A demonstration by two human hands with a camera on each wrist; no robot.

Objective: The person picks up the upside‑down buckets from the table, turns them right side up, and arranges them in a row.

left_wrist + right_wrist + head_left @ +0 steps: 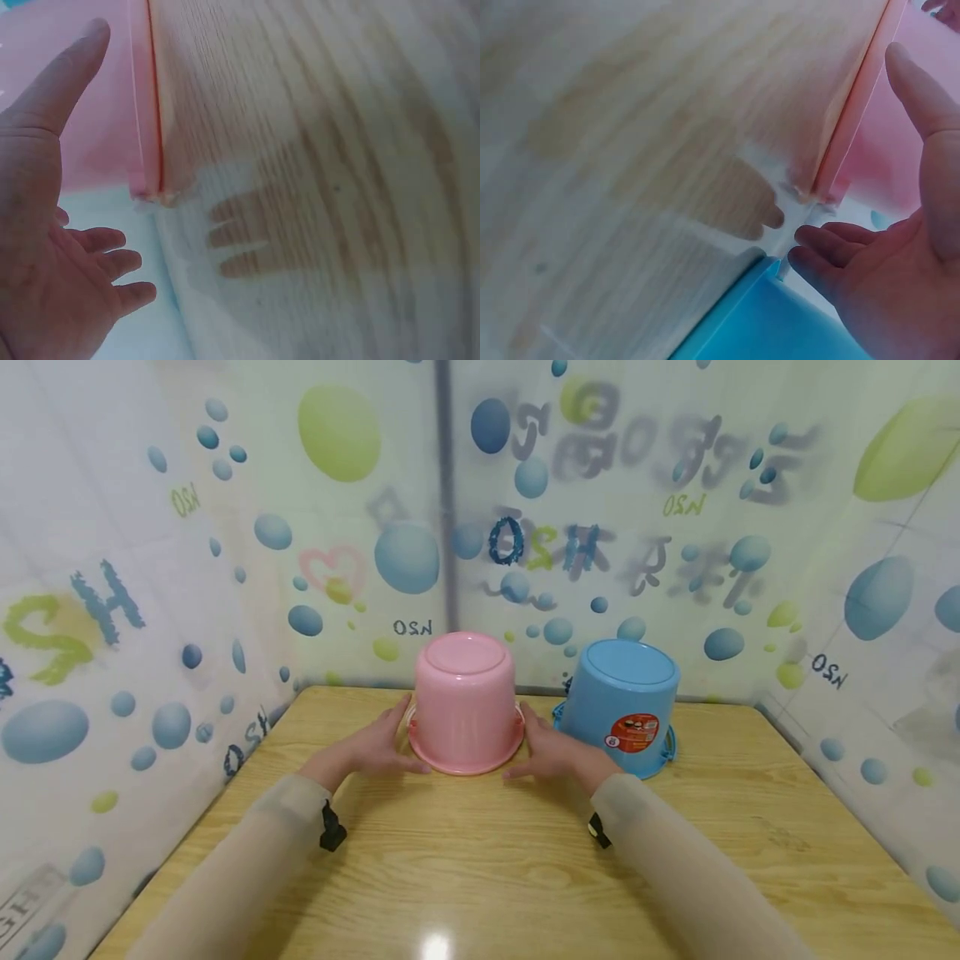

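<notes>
A pink bucket point(465, 714) stands upside down on the wooden table, its rim at the bottom. My left hand point(381, 745) is at its left side, thumb spread toward the front and fingers reaching behind. On the other side my right hand point(551, 750) mirrors this, between the pink bucket and an upturned blue bucket point(600, 706). In the left wrist view, straight, parted fingers point(112, 262) lie beside the pink rim point(146, 97). The right wrist view has the thumb point(922, 94) overlapping the pink wall, with fingers point(825, 247) above the blue rim.
The blue bucket bears a red label point(633, 732) and a handle point(670, 745) hanging at its side. Around the table point(465, 860) hangs a pale curtain point(345, 527) with printed bubbles, close behind both buckets and at the left and right.
</notes>
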